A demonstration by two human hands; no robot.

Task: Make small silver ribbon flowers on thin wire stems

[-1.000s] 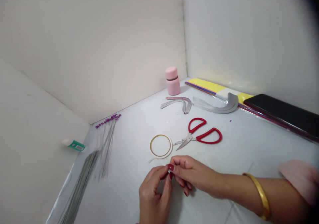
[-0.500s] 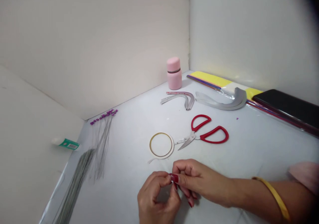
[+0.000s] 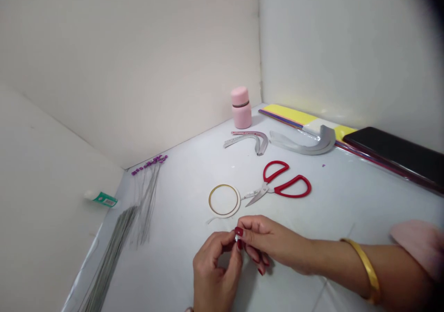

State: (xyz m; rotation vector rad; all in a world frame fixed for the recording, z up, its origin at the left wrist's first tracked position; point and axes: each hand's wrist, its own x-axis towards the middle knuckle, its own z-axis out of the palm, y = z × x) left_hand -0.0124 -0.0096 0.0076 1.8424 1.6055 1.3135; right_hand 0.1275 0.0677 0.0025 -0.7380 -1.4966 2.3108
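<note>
My left hand and my right hand meet at the fingertips near the front of the table. Pinched between thumbs and forefingers is a small whitish piece, mostly covered and too small to name. Just beyond the hands lies a ring-shaped roll of narrow tape, its loose end trailing toward me. Red-handled scissors rest to its right with their blades apart. At the left, thin wire stems with small purple tips lie beside a thick bundle of grey-green wires.
A pink bottle stands by the back corner. In front of it lie curved paper strips and a grey-white strip bundle. Yellow and coloured sheets and a black phone-like slab line the right wall. A green-labelled tube is at the left edge.
Both hands have stayed together, their fingertips shifting slightly, and a bit more of the whitish piece shows. The whole view has moved a little; the table things lie as before.
</note>
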